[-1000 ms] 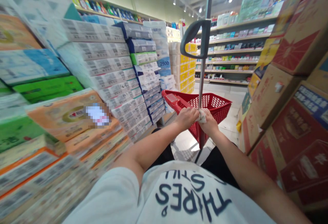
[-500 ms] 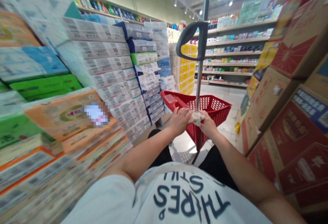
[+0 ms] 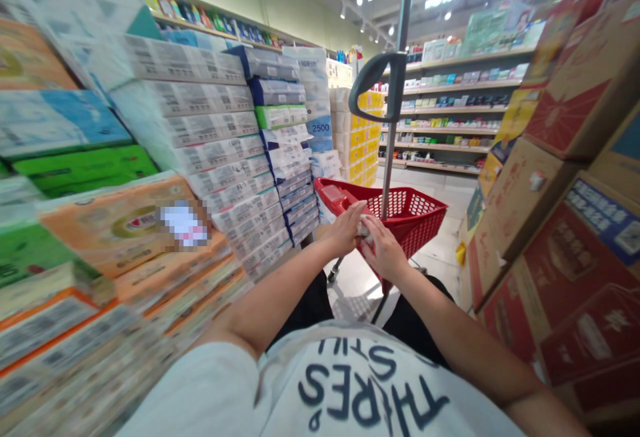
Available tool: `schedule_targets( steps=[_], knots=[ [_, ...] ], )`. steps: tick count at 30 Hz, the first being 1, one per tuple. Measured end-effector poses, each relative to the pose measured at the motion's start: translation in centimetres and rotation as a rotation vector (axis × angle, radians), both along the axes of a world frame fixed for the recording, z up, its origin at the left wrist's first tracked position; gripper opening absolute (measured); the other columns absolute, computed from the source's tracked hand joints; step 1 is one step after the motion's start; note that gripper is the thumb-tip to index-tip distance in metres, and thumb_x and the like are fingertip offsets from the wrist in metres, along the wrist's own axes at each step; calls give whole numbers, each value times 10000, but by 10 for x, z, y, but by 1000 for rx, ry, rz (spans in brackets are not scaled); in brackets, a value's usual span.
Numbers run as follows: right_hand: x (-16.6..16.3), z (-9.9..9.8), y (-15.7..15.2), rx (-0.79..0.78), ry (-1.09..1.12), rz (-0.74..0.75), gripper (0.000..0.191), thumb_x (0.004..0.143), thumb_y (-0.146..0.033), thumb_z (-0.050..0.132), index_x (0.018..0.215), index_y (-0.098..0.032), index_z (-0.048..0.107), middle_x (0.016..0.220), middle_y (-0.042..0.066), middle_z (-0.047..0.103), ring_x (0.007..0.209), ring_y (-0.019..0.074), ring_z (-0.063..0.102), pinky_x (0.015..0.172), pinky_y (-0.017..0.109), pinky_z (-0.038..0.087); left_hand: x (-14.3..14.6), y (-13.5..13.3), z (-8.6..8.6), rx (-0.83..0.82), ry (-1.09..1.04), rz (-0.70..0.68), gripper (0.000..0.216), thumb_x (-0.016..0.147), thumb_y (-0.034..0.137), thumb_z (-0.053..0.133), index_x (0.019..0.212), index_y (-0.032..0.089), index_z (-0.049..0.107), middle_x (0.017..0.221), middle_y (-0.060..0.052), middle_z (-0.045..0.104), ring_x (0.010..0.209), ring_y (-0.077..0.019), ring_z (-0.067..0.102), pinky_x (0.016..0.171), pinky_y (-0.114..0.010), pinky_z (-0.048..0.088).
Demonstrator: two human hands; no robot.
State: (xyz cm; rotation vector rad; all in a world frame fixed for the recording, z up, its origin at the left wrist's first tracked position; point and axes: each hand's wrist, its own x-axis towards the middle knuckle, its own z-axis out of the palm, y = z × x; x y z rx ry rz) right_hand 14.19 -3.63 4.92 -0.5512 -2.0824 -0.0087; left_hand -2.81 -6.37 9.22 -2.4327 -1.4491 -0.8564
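1. Both arms reach forward from the shirt (image 3: 370, 383), elbows bent out, forearms converging until the hands nearly meet.
2. Left hand (image 3: 346, 231): fingers fairly straight, pointing ahead, against the cloth; whether they close on it, I cannot tell.
3. Right hand (image 3: 386, 250): palm inward, fingers bent and gripping the cloth.
4. The cloth (image 3: 362, 229), pale and mostly hidden, is between the hands, over the near rim of the red cart (image 3: 419, 233).
5. A pole (image 3: 389, 163) rises just beyond the hands, its grey handle (image 3: 395, 90) partly blocking the view of the shelves (image 3: 450, 110).
6. Packs (image 3: 215, 123) crowd the left side; boxes (image 3: 540, 203) the right.
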Motion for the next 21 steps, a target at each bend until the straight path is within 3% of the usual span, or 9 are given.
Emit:
schedule_targets(
  steps=[2, 5, 7, 10, 13, 16, 18, 21],
  knots=[
    [-7, 5, 4, -67, 18, -26, 391, 823, -226, 518, 1204, -140, 503, 1243, 163, 564, 1175, 266, 519, 979, 433, 441, -6, 2, 3, -15, 38, 37, 905, 714, 205, 650, 1463, 151, 146, 1471, -179, 311, 1332, -280, 348, 1060, -437, 363],
    [-15, 13, 9, -138, 2, -30, 286, 767, -202, 552, 1051, -169, 551, 1162, 140, 588, 1035, 257, 581, 910, 418, 483, -12, 9, 9, -62, 153, 143, 747, 681, 306, 696, 1344, 135, 399, 1314, -155, 510, 1229, -288, 465, 1046, -423, 364],
    [-19, 17, 11, -172, 15, -24, 379, 753, -193, 552, 1130, -164, 525, 1215, 142, 563, 1059, 260, 571, 921, 419, 481, -12, 16, 13, -115, 231, 199, 502, 677, 327, 688, 1127, 133, 581, 1118, -126, 626, 1093, -276, 559, 998, -394, 399],
    [-21, 17, 13, -167, 34, 7, 558, 785, -170, 500, 1336, -161, 409, 1319, 136, 514, 1193, 254, 504, 1013, 438, 428, -7, 27, 17, -171, 311, 181, 302, 689, 343, 663, 911, 139, 653, 931, -96, 671, 936, -251, 617, 917, -351, 438],
    [-15, 8, 17, -101, 11, 66, 516, 820, -147, 440, 1334, -189, 457, 1376, 107, 482, 1293, 225, 423, 1089, 431, 361, -3, 30, 18, -168, 307, 130, 502, 658, 394, 698, 1082, 138, 620, 1032, -98, 666, 987, -250, 604, 941, -339, 419],
    [-2, -6, 23, -96, 105, 50, 454, 818, -154, 447, 1262, -193, 530, 1324, 105, 535, 1246, 211, 481, 1058, 411, 408, -2, 27, 17, -152, 234, 143, 831, 638, 445, 715, 1356, 153, 416, 1167, -97, 627, 1069, -246, 572, 969, -340, 401],
    [4, -13, 27, -101, 192, 3, 435, 809, -154, 451, 1232, -188, 547, 1297, 111, 556, 1214, 213, 513, 1034, 414, 435, 0, 24, 16, -130, 231, 148, 881, 648, 453, 708, 1402, 169, 353, 1177, -95, 618, 1082, -250, 562, 972, -354, 397],
    [4, -9, 29, -127, 188, -65, 411, 783, -146, 456, 1175, -167, 577, 1246, 130, 585, 1172, 229, 543, 1009, 423, 455, 1, 22, 13, -93, 275, 142, 786, 654, 450, 709, 1342, 178, 443, 1139, -104, 620, 1067, -263, 558, 972, -379, 392]
  ],
)
